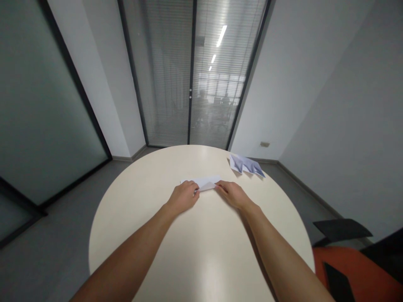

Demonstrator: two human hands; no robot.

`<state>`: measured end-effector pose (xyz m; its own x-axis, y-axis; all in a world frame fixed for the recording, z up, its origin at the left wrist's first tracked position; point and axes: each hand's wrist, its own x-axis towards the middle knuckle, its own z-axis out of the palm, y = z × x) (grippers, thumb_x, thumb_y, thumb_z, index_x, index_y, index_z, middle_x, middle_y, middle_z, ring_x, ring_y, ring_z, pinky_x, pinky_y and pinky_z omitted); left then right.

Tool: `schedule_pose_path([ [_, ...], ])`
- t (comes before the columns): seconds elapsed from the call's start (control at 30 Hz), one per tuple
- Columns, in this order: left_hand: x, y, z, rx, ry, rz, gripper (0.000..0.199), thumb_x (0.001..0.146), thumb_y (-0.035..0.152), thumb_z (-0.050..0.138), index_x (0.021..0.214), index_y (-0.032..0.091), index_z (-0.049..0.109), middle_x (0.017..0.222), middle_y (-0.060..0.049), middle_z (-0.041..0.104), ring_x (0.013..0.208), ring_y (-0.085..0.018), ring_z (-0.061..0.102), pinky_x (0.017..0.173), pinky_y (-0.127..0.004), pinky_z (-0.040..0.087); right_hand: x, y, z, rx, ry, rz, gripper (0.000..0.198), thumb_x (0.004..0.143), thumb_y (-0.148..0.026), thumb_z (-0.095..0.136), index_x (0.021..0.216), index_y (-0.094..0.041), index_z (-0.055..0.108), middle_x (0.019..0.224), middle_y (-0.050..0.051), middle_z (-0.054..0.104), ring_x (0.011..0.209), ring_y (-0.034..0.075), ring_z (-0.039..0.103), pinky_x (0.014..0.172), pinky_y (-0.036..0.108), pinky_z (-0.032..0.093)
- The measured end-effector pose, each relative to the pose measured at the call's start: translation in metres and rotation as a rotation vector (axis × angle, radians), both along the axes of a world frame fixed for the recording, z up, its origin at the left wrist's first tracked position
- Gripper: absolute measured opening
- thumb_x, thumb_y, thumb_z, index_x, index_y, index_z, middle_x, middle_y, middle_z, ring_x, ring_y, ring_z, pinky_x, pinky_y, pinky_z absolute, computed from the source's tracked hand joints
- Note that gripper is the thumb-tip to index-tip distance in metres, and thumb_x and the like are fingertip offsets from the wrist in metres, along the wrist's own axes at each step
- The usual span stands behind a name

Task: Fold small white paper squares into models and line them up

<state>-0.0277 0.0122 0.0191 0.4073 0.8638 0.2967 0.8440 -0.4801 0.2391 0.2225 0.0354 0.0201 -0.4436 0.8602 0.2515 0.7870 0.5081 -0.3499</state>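
A white sheet of paper (206, 183) lies on the round table, its near edge folded over in a narrow strip. My left hand (185, 196) is closed on the left end of that edge, thumb and fingers pinched together. At the right end, my right hand (231, 193) pinches the same edge. The paper between the two hands is slightly raised. Parts of the sheet are hidden behind my fingers.
Folded, creased papers (247, 165) sit near the far right rim of the cream table (132, 218). An orange chair (355, 268) with black armrests stands at the right. Beyond the table are glass panels with blinds (170, 84) and a white wall.
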Motion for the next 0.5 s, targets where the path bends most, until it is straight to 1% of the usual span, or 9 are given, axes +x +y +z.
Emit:
schedule_pose_path([
  [0.07,-0.0009,0.0004,0.0015,-0.012,-0.005,0.041,0.026,0.098,0.029,0.045,0.103,0.021,0.069,0.107,-0.008,0.073,0.102,-0.024,0.065,0.087,-0.034,0.051,-0.0003,-0.0006,0.0023,0.01,0.006,-0.028,0.035,0.102,-0.042,0.04,0.105,-0.023,0.069,0.097,0.006,0.076,0.087,0.023,0.07,0.074,0.03,0.047],
  [0.27,-0.0054,0.0053,0.0021,-0.045,-0.03,0.124,0.03,0.103,0.033,0.039,0.104,0.022,0.068,0.104,-0.008,0.073,0.098,-0.023,0.068,0.083,-0.032,0.049,0.0002,0.0006,0.0043,0.028,0.141,-0.146,0.035,0.1,-0.046,0.042,0.111,-0.025,0.067,0.097,0.006,0.076,0.084,0.023,0.068,0.073,0.032,0.046],
  [0.4,-0.008,0.0079,0.0031,-0.069,-0.047,0.198,0.032,0.104,0.035,0.037,0.101,0.023,0.067,0.098,-0.007,0.074,0.091,-0.022,0.069,0.076,-0.03,0.048,0.001,0.0013,0.004,0.0,0.208,-0.168,0.034,0.097,-0.046,0.046,0.111,-0.025,0.068,0.095,0.006,0.076,0.081,0.022,0.067,0.074,0.032,0.046],
  [0.5,-0.0095,0.0086,0.0037,-0.059,-0.069,0.223,0.033,0.105,0.036,0.035,0.103,0.023,0.066,0.098,-0.007,0.074,0.091,-0.022,0.069,0.075,-0.03,0.046,0.0023,0.0024,0.0018,-0.005,0.212,-0.176,0.032,0.095,-0.045,0.049,0.111,-0.024,0.068,0.096,0.005,0.076,0.08,0.022,0.067,0.075,0.031,0.047],
])
